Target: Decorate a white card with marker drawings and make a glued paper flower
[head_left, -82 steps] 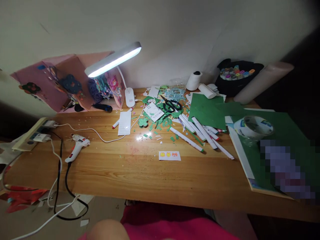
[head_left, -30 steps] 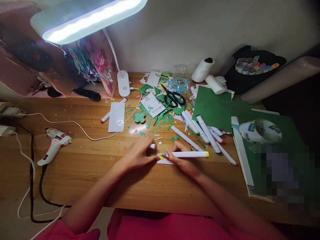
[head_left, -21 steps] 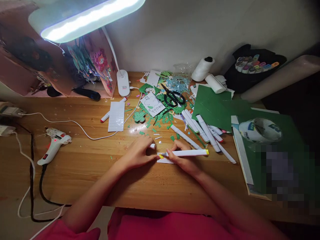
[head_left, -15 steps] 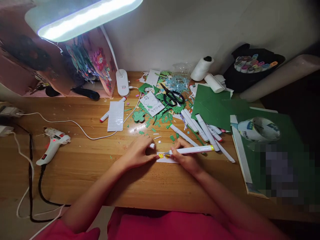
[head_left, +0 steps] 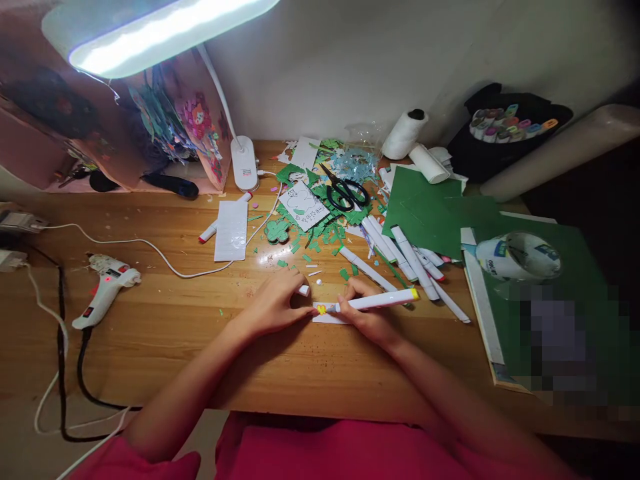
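A white marker (head_left: 383,299) with a yellow end is gripped in my right hand (head_left: 370,313), its tip resting at a small yellow flower (head_left: 321,309) drawn on a white paper strip (head_left: 331,319). My left hand (head_left: 275,303) lies at the strip's left end, thumb pressing the paper down. Between its curled fingers pokes out a white marker cap (head_left: 303,291). The right part of the strip is hidden beneath my right hand.
Behind my hands lie green paper scraps (head_left: 320,233), black scissors (head_left: 347,193) and several markers (head_left: 400,250). A glue gun (head_left: 107,290) with its cord lies left. On the right, a tape roll (head_left: 520,257) rests on a green board (head_left: 560,267). A lamp (head_left: 170,33) hangs overhead.
The marker has tilted, its yellow end swinging left and its tip shifting slightly left onto the flower. My left hand stays in place on the strip.
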Action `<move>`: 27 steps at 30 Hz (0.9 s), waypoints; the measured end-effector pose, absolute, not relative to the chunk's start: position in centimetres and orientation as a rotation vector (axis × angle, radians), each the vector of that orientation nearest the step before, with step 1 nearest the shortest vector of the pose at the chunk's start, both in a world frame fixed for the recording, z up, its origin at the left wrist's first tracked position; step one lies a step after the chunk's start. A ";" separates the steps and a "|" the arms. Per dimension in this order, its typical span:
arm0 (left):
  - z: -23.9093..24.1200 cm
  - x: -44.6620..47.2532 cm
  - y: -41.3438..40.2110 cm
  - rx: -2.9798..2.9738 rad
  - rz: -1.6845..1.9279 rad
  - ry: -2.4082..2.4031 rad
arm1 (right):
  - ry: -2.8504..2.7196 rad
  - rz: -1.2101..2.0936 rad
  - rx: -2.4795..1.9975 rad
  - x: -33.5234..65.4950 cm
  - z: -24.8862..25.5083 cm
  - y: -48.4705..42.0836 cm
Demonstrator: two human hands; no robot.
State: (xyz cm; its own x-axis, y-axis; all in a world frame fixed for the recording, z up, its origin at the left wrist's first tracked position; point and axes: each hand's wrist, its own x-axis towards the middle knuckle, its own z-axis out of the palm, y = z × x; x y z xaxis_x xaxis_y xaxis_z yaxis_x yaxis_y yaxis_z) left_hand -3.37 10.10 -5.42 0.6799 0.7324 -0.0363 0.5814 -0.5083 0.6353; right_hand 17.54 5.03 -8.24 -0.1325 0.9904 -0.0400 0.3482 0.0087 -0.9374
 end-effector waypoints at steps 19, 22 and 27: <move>-4.9 -3.3 9.4 2.164 0.356 1.008 | -1.213 1.117 -1.338 19.5 -6.7 5.6; -4.5 -2.7 8.7 2.165 0.353 0.953 | -1.329 1.183 -1.253 18.7 -6.0 4.8; -4.4 -1.7 7.7 2.178 0.366 0.854 | -1.566 1.106 -1.206 17.3 -5.7 3.9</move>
State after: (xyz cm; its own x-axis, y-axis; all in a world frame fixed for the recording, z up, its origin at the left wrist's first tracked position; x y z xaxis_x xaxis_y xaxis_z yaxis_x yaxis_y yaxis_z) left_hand -1.75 7.69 -4.39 0.7360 0.6770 -0.0083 0.4611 -0.4922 0.7384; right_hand 17.35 3.86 -5.69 -0.1751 0.9790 0.1049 0.2289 0.1441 -0.9627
